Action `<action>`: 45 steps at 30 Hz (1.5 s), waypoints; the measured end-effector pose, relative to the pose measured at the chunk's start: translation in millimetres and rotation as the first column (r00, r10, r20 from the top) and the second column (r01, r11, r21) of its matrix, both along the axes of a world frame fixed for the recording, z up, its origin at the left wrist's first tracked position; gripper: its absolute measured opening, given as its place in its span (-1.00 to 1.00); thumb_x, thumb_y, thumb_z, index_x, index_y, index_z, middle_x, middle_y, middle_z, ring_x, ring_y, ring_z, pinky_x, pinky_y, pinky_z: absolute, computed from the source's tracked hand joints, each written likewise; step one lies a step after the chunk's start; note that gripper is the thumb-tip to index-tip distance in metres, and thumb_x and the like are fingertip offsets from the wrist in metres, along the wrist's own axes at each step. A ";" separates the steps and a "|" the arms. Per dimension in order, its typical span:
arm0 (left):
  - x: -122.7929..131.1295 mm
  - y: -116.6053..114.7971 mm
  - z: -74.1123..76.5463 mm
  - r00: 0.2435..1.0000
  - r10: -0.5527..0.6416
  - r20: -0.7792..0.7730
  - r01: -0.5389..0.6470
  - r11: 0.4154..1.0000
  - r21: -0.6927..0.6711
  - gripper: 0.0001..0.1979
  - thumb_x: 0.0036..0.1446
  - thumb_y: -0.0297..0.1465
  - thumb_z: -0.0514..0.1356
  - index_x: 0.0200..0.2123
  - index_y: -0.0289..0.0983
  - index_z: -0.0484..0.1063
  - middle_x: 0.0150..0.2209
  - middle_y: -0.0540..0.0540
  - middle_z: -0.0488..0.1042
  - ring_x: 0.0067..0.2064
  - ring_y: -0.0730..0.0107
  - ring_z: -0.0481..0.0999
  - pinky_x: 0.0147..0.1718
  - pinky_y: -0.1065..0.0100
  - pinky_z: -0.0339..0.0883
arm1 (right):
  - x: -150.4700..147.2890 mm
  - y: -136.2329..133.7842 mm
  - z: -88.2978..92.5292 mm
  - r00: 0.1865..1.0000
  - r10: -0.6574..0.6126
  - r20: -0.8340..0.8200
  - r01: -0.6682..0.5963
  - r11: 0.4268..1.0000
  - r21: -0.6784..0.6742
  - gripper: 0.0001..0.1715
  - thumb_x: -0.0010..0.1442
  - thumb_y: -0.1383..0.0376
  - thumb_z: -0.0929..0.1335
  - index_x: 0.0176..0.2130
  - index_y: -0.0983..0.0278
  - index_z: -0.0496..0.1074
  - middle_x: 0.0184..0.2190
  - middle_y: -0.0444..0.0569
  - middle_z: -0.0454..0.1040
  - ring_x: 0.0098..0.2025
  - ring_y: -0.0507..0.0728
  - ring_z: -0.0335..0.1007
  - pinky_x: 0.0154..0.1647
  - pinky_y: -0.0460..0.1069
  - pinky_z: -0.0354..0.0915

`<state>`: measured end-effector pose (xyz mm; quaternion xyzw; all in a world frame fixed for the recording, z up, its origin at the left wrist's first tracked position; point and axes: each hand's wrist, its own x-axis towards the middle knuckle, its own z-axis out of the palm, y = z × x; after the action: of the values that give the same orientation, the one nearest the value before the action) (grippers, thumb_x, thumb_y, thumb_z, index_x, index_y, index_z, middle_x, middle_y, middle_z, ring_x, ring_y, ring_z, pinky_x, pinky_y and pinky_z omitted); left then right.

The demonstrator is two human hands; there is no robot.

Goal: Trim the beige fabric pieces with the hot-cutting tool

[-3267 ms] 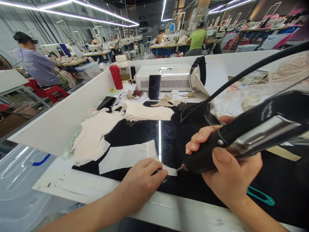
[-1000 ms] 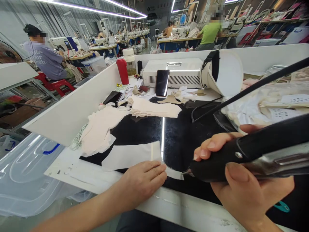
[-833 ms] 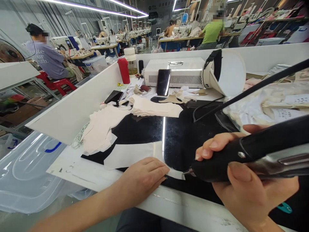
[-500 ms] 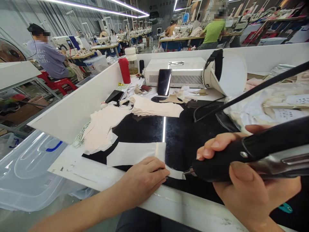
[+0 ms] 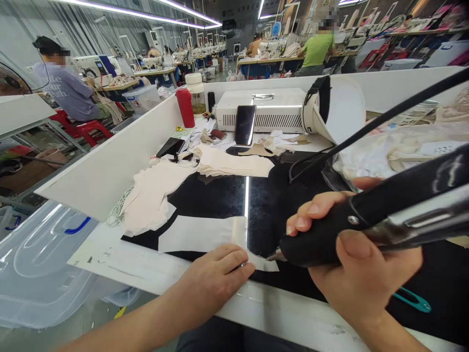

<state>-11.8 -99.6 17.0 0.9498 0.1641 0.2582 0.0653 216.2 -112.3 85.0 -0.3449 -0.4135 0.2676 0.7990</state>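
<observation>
My right hand (image 5: 366,274) is wrapped round a thick black hand tool (image 5: 315,244) with a silver lever and a pointed metal tip. That tip sits at the curved edge of a white fabric piece (image 5: 198,233), near its narrow right end. My left hand (image 5: 216,278) rests on the same fabric at the table's front edge, its fingers curled and pressed together. A small glint of metal shows between those fingers, but I cannot tell what it is. Beneath the fabric lies a black work surface (image 5: 205,190).
Cream fabric stacks (image 5: 150,195) lie at the left and back. A phone (image 5: 245,125) leans on a white vented box (image 5: 282,110). Behind my right hand is a plastic bag (image 5: 370,156); a teal-handled tool (image 5: 417,300) lies to its right. A black cable (image 5: 366,132) crosses overhead.
The tool in my right hand has shifted left, its tip now along the fabric's curved edge instead of at its right end. The teal tool shows more. The whole view has shifted slightly.
</observation>
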 end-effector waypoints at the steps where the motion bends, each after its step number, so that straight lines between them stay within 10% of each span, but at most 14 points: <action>1: 0.0 0.0 -0.1 1.000 0.002 -0.003 -0.002 1.000 0.005 -0.75 0.58 -0.65 0.16 0.16 -0.42 0.57 0.05 -0.26 0.67 0.13 0.11 0.71 0.28 0.15 0.71 | -2.4 1.6 -1.4 1.000 0.008 0.001 -0.008 1.000 -0.004 -0.37 0.17 0.07 0.76 0.10 0.02 0.57 -0.33 -0.21 0.61 -0.46 0.13 0.54 -0.49 0.08 0.59; 45: -4.8 0.9 -0.2 1.000 0.011 -0.018 -0.011 1.000 0.015 -0.74 0.60 -0.63 0.16 0.19 -0.41 0.58 0.08 -0.27 0.66 0.14 0.09 0.71 0.34 0.11 0.68 | -1.1 -5.8 -10.9 0.999 0.044 0.013 -0.044 0.999 0.001 -0.41 0.30 0.07 0.72 0.19 0.02 0.56 -0.27 -0.18 0.65 -0.39 0.11 0.58 -0.37 0.06 0.60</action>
<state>-16.6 -98.6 16.8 0.9517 0.1679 0.2510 0.0554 215.1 -118.1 74.1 -0.3368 -0.4263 0.2827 0.7905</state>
